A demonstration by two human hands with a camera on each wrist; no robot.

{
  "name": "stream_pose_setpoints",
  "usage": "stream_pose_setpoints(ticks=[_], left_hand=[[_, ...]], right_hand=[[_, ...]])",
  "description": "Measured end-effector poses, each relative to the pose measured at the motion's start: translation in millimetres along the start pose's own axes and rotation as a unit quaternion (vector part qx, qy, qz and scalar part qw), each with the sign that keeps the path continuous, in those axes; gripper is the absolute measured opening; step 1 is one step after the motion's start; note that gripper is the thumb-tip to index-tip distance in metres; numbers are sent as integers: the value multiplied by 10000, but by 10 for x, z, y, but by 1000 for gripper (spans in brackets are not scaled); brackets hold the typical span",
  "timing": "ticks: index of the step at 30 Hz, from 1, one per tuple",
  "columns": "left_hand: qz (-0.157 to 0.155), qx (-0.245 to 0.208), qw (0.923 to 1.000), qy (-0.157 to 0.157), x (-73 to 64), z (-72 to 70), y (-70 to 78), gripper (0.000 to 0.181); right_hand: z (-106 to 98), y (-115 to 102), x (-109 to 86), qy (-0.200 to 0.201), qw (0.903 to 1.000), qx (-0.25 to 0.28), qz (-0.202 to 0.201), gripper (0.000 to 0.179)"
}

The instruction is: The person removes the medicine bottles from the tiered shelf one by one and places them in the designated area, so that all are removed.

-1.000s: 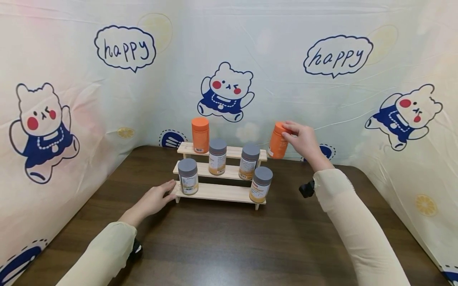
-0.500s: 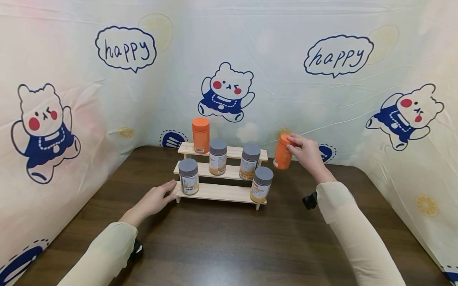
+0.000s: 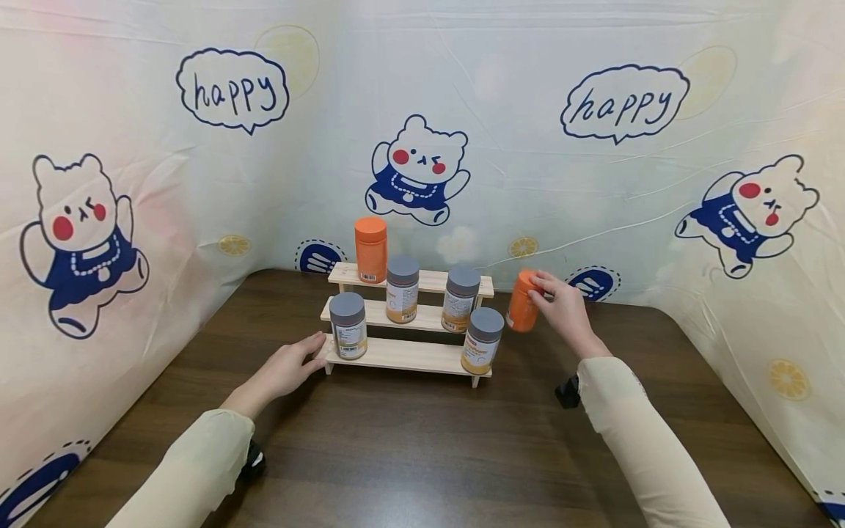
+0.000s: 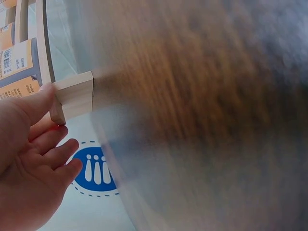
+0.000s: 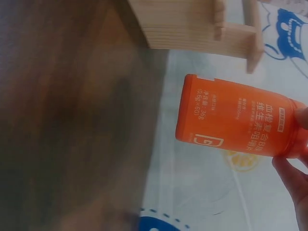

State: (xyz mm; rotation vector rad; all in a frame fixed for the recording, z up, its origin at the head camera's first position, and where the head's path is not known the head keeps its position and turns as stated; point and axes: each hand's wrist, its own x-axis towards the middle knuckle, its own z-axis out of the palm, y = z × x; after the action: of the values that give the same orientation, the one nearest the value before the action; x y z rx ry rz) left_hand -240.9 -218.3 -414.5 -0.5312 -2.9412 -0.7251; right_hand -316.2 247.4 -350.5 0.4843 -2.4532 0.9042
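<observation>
My right hand (image 3: 561,306) pinches an orange supplement bottle (image 3: 523,302) by its cap, right of the three-step wooden display rack (image 3: 409,354). That bottle leans slightly, and in the right wrist view the orange bottle (image 5: 236,118) hangs clear of the tabletop, its printed label showing. At the rack's left end, my left hand (image 3: 287,368) holds the lowest board; the left wrist view shows the thumb of the left hand (image 4: 33,159) on one side of the board (image 4: 45,57) and fingers on the other. Another orange bottle (image 3: 371,251) stands on the top step, left.
Two grey-capped jars stand on the middle step, a left jar (image 3: 402,290) and a right jar (image 3: 460,299). The lowest step bears a jar (image 3: 348,327) at its left and a jar (image 3: 483,342) at its right. A printed cloth (image 3: 515,147) hangs behind the brown table (image 3: 396,455).
My right hand has lowered the orange bottle from beside the rack's top step, moving it down and slightly right. The left hand and the rack have stayed put.
</observation>
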Motion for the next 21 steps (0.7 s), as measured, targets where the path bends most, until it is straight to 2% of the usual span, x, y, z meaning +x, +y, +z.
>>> stream_pose_setpoints(ticks=[17, 21], left_hand=[[-35, -22, 10000, -73, -2, -13, 12, 51], [-45, -20, 9999, -91, -6, -14, 19, 51]], right_hand=[[164, 270, -210, -88, 9998, -114, 145, 33], [185, 306, -238, -22, 9998, -179, 24, 32]])
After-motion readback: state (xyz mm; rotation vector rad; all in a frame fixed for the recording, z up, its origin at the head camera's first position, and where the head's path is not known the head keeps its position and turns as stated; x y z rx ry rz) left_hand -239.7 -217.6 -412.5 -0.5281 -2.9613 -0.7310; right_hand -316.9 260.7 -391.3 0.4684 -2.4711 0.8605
